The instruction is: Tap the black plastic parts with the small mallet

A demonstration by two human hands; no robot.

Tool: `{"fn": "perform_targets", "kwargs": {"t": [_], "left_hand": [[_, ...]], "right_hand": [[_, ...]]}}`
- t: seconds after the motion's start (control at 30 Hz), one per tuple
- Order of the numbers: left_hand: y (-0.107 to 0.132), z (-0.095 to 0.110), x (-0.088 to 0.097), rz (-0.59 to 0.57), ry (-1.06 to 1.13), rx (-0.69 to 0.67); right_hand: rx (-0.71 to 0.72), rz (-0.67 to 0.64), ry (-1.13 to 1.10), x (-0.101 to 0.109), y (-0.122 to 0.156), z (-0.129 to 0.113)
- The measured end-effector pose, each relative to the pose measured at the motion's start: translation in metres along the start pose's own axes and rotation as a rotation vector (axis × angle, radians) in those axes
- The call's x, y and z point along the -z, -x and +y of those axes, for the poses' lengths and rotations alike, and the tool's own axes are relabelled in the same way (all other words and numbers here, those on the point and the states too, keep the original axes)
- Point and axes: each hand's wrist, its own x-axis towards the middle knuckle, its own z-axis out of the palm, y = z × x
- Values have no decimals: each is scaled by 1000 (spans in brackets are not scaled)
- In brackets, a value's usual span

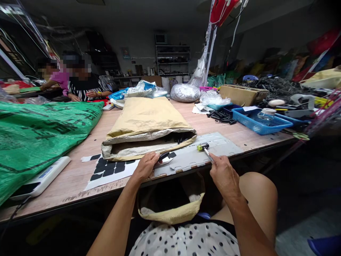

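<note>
My left hand [148, 164] is closed around a dark, slim piece [163, 155] at the table's front edge; its exact kind is hard to make out. My right hand [223, 174] grips the shaft of a small mallet [203, 147] with a yellow-green and black head. The mallet's head is over a grey board [213, 153] lying at the edge. Just behind my left hand lies a tan paper sack [149, 117], its mouth facing me and black pieces inside at the right. Beside my left wrist is a white sheet of black stickers [109, 169].
A green woven sack [48, 124] and a white power strip [45, 177] lie on the left. Blue tray [262, 122], black parts [222, 116] and cardboard box [241, 93] stand right. An open sack [173, 215] hangs below the edge. Two people sit at the far left.
</note>
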Motion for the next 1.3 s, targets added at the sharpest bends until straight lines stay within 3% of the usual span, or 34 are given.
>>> {"fn": "perform_targets", "kwargs": {"t": [0.33,0.5,0.63,0.7,0.8,0.9,1.0,1.1,1.17,1.23,1.3], "left_hand": [[0,6,1,34,-51,-30],[30,36,-8,81,-80,-108],[71,53,-35,-95,-129,-162],[85,46,-54,-194,-221,-102],[93,22,-81,-305,-337,97],[95,11,-89,-393,-321,196],[89,30,-72,-454,-234,108],[62,59,-39,-447,-111,11],[31,68,-15,-272,-122,3],[-5,63,6,-23,-354,164],[-39,49,21,66,-451,274]], "right_hand": [[-3,-34,33,3,0,-1],[3,-61,20,3,-2,0],[0,-72,15,5,-2,0],[-2,-68,10,5,-2,0],[0,-60,-3,4,-2,0],[2,-65,-19,4,-2,1],[0,-64,-20,4,-1,1],[0,-59,-16,5,-1,0],[3,-61,-20,4,-1,1],[5,-61,-32,2,-2,2],[8,-60,-42,1,-2,3]]}}
